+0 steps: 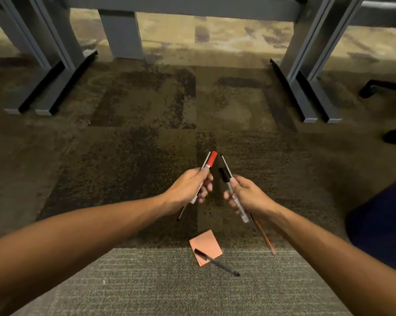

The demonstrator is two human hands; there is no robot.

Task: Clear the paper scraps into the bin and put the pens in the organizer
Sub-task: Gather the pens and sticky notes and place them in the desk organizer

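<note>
Your left hand (pixel 190 187) grips a red-capped marker (pixel 209 161) and a thinner pen beside it, with the fingers curled round both. Your right hand (pixel 247 195) grips a black-capped marker (pixel 229 185) along with what looks like a second pen, and an orange pencil (pixel 264 236) sticks out from under that hand, back toward you. So both hands are full and closed on pens, and their tips lean in toward each other over the carpet (pixel 124 156). One black pen (pixel 217 262) lies on the floor, below your hands and closer to your body. It rests partly on an orange sticky note (pixel 205 244), with one end on the paper and the other end pointing away to your right. Its long side runs slanted, from near the middle out to the right. Your right hand looks like the nearer one to it, so that hand may be the better pick. The sticky note is likely a scrap for the bin, but no bin or organizer shows here. You may need to drop off what you hold first, since there is little room left in your fingers.
</note>
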